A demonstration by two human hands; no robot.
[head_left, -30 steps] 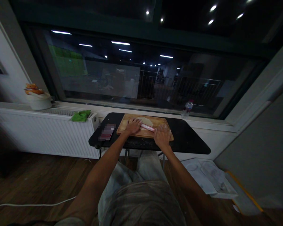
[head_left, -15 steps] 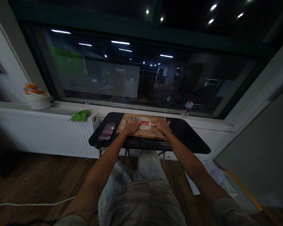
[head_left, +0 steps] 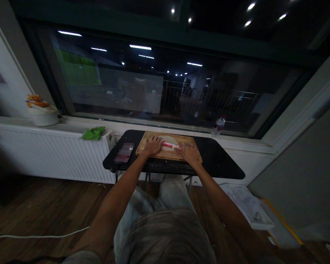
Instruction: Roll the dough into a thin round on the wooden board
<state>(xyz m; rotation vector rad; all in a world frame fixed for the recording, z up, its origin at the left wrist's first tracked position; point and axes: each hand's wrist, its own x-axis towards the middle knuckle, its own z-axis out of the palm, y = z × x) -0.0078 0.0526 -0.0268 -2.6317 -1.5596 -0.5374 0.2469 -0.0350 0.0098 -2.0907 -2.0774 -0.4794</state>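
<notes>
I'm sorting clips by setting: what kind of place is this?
Probably a home room, not a proper kitchen: a small black table beneath a big night window, a white radiator, and dough on a wooden board.

No legible text, brand, number or sign is found. Red-and-white print on the rolling pin [head_left: 171, 146] is too small to be read. The label on the plastic bottle [head_left: 218, 127] is blurred, and the item [head_left: 124, 152] left of the cutting board [head_left: 167, 154] is pixelated.
</notes>
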